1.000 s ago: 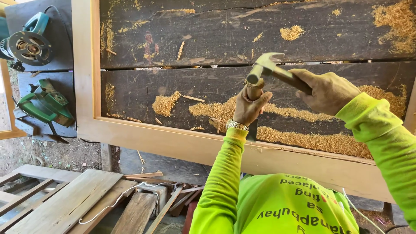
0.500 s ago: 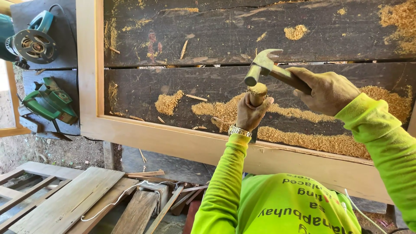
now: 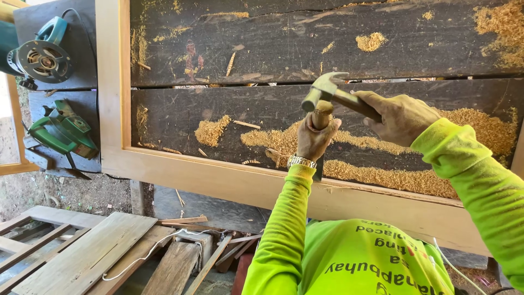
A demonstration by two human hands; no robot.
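Both grips crowd one spot: left grip (image 3: 315, 136) wrapped on the chisel (image 3: 321, 121), hammer (image 3: 327, 90) in the right grip (image 3: 401, 116) just above it. Wooden frame (image 3: 218, 177) rail blocks the near side, its upright well left. Open dark surface (image 3: 229, 46) left and beyond, only sawdust (image 3: 212, 131) piles. Saws (image 3: 54, 93) sit outside the frame, far left.

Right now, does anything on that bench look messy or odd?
Yes: sawdust lies heaped over the dark planks inside the frame, thickest below the chisel and hammer. A wide gap separates the planks.
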